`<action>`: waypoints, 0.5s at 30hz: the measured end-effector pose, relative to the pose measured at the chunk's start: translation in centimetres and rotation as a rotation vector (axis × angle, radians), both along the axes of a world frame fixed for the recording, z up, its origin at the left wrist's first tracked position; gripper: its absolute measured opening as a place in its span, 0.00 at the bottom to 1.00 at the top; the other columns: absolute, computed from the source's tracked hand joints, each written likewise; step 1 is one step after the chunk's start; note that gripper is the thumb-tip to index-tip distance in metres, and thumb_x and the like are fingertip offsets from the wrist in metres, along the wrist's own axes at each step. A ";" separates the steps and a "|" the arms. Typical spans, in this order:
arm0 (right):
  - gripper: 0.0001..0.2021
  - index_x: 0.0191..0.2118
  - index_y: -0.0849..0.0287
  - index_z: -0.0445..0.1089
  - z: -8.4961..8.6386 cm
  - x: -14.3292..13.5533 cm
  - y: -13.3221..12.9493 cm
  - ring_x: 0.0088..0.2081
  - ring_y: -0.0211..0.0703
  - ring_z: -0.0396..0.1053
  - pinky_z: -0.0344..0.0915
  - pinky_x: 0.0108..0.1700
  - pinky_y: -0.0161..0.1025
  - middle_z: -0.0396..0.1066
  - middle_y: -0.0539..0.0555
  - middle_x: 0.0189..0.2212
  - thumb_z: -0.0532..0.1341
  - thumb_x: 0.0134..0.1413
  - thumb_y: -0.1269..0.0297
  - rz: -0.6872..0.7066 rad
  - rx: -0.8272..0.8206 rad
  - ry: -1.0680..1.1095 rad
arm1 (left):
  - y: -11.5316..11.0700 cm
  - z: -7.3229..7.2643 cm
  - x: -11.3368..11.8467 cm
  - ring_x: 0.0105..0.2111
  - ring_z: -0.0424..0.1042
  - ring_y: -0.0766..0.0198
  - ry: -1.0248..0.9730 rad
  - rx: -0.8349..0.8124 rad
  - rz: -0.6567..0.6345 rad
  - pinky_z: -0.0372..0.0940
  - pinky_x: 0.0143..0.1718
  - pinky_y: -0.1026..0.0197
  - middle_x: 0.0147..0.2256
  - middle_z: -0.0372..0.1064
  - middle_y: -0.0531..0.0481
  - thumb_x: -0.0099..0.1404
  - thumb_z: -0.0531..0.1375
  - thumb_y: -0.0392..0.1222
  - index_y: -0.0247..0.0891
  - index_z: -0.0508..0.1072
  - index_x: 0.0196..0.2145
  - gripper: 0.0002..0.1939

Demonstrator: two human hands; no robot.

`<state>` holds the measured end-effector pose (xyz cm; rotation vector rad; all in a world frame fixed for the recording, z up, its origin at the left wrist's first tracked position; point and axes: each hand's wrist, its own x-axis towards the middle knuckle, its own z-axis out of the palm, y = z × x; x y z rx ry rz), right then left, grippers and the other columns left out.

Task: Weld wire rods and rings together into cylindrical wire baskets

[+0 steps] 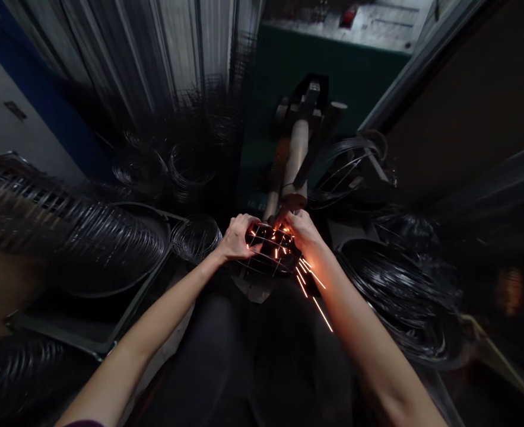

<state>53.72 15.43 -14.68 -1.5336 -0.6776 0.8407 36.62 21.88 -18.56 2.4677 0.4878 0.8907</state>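
Observation:
A round wire grid (268, 252) lies under the tip of a welding machine's electrode arm (296, 157), where orange sparks fly out to the lower right. My left hand (239, 237) grips the grid's left rim, its thumb across the wires. At the right rim, close beside the electrode tip, my right hand (304, 230) is closed with its fingers pinched together; what lies between the fingertips is small and partly hidden by glare.
Stacked wire rings (399, 296) fill a holder on the right. Further wire grids (88, 225) lean in a row at the left above a metal-framed tray (105, 341). Coiled rings (196, 238) sit left of my left hand. A green machine body (355, 71) stands ahead.

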 end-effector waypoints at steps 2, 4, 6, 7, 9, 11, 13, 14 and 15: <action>0.16 0.25 0.56 0.58 0.1 -0.1 0.0 0.14 0.28 0.45 0.42 0.15 0.30 0.51 0.41 0.12 0.66 0.44 0.54 -0.078 0.006 0.021 | 0.1 0.1 0.0 0.39 0.66 0.54 0.010 0.017 0.003 0.60 0.41 0.52 0.39 0.67 0.44 0.49 0.61 0.44 0.36 0.64 0.43 0.23; 0.16 0.25 0.56 0.57 0.5 0.1 -0.3 0.13 0.27 0.45 0.42 0.14 0.29 0.52 0.41 0.13 0.65 0.46 0.55 -0.170 0.032 0.098 | 0.1 0.1 0.0 0.40 0.66 0.53 0.012 0.032 0.009 0.59 0.42 0.52 0.40 0.66 0.44 0.49 0.61 0.43 0.35 0.64 0.44 0.23; 0.17 0.25 0.56 0.56 1.1 0.4 -0.8 0.13 0.27 0.46 0.45 0.15 0.27 0.52 0.40 0.13 0.64 0.48 0.55 -0.203 0.065 0.238 | 0.3 -0.1 0.0 0.42 0.65 0.53 0.017 0.020 0.001 0.60 0.44 0.51 0.41 0.65 0.44 0.49 0.60 0.42 0.36 0.64 0.45 0.23; 0.16 0.25 0.57 0.56 1.4 0.6 -1.2 0.13 0.26 0.47 0.46 0.15 0.27 0.52 0.40 0.14 0.64 0.48 0.56 -0.183 0.074 0.305 | 0.3 -0.3 -0.2 0.43 0.65 0.53 0.014 0.000 -0.013 0.60 0.45 0.51 0.41 0.65 0.45 0.49 0.60 0.42 0.36 0.63 0.45 0.24; 0.16 0.26 0.58 0.57 1.9 0.7 -1.8 0.14 0.25 0.48 0.47 0.15 0.26 0.54 0.41 0.14 0.66 0.46 0.59 -0.100 0.065 0.381 | 0.4 -0.7 -0.5 0.43 0.65 0.55 -0.013 -0.054 -0.050 0.61 0.45 0.52 0.42 0.65 0.45 0.49 0.60 0.41 0.37 0.63 0.45 0.24; 0.15 0.26 0.59 0.59 1.9 0.6 -2.2 0.14 0.24 0.49 0.45 0.14 0.25 0.57 0.42 0.16 0.68 0.43 0.62 -0.026 0.042 0.389 | 0.5 -1.0 -1.0 0.42 0.65 0.56 -0.041 -0.096 -0.062 0.62 0.45 0.53 0.41 0.65 0.46 0.49 0.60 0.40 0.37 0.63 0.45 0.23; 0.16 0.27 0.59 0.59 1.7 0.3 -2.1 0.14 0.23 0.47 0.43 0.14 0.24 0.58 0.41 0.16 0.69 0.41 0.63 -0.003 0.054 0.375 | 0.6 -1.2 -1.4 0.42 0.66 0.56 -0.046 -0.103 -0.045 0.62 0.45 0.53 0.41 0.65 0.46 0.49 0.60 0.40 0.37 0.64 0.45 0.23; 0.17 0.26 0.59 0.59 1.5 0.0 -2.0 0.14 0.23 0.47 0.43 0.14 0.24 0.58 0.41 0.16 0.70 0.40 0.62 -0.009 0.074 0.368 | 0.5 -1.3 -1.6 0.43 0.66 0.56 -0.045 -0.102 -0.035 0.62 0.45 0.53 0.41 0.65 0.46 0.49 0.60 0.40 0.37 0.64 0.45 0.24; 0.17 0.26 0.59 0.59 1.3 -0.2 -1.8 0.14 0.23 0.48 0.44 0.14 0.24 0.57 0.41 0.16 0.70 0.39 0.62 -0.019 0.097 0.361 | 0.5 -1.3 -1.8 0.43 0.66 0.56 -0.048 -0.104 -0.028 0.61 0.45 0.53 0.41 0.65 0.46 0.49 0.60 0.40 0.37 0.64 0.45 0.24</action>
